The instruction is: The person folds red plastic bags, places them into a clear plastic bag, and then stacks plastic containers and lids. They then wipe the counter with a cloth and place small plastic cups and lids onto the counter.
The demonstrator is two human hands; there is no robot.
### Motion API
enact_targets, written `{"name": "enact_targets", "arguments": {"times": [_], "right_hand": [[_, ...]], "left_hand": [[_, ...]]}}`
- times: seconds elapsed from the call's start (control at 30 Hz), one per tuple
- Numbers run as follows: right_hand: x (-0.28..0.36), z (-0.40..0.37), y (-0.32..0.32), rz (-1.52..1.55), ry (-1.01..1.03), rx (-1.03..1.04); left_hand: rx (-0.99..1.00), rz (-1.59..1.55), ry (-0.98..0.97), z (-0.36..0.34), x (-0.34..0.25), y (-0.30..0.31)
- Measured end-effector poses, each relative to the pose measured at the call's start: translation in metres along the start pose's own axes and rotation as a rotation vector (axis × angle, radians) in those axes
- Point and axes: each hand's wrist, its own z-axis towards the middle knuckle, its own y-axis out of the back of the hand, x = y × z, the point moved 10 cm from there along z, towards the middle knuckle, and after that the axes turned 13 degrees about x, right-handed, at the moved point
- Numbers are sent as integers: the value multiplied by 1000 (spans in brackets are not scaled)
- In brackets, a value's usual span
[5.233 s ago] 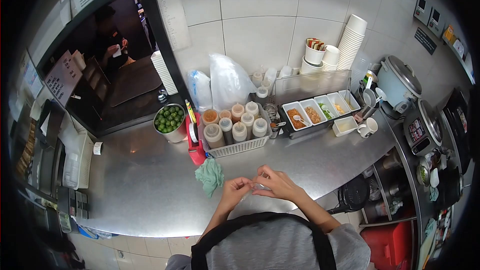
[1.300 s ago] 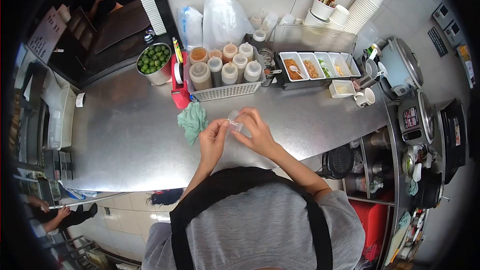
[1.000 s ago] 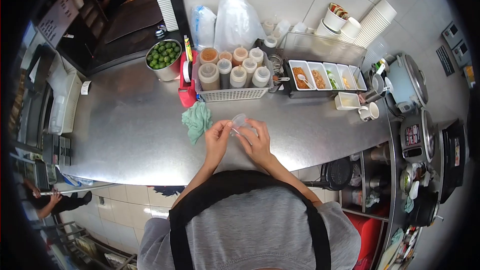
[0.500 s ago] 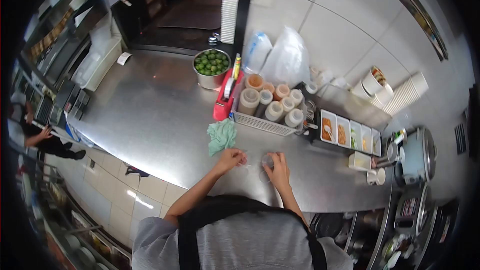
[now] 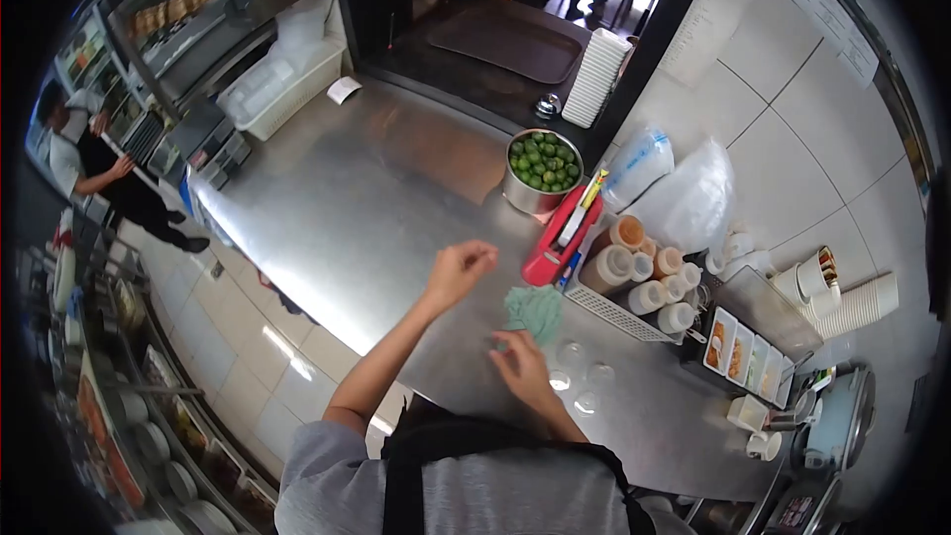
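Observation:
My left hand (image 5: 461, 273) hovers over the steel counter, left of the green cloth (image 5: 534, 313). Its fingers are curled together, and whatever they may hold is too small to make out. Just below the cloth is my right hand (image 5: 520, 365), its thumb and fingers bent but apart, with nothing visible between them. To its right stand several small clear plastic cups (image 5: 600, 374) on the counter. A red tape dispenser (image 5: 551, 250) lies beyond the cloth, beside a steel pot of green limes (image 5: 535, 196).
A white basket (image 5: 619, 315) of squeeze bottles stands by the wall, near a tray of topping containers (image 5: 745, 357). Stacked paper cups (image 5: 857, 305) are farther right. Past the counter (image 5: 347, 188), a dark tray (image 5: 507, 45) rests on a ledge. A co-worker (image 5: 109, 163) stands at left.
The view has turned, shifting the counter items rightward. My left hand has moved away from my right, toward the far side. My right hand has left the clear cup it was holding.

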Motion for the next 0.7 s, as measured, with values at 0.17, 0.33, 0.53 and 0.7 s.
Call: {"name": "enact_targets", "arguments": {"times": [0.17, 0.33, 0.53, 0.7], "right_hand": [[-20, 98, -93, 168, 40, -5], [-11, 154, -113, -246, -39, -235], [-11, 158, -116, -259, -78, -241], [-12, 162, -114, -262, -104, -255]], "left_hand": [[-38, 116, -155, 109, -17, 88], [31, 424, -222, 262, -8, 101], [253, 700, -47, 408, 84, 28], [169, 786, 66, 436, 82, 1]]}}
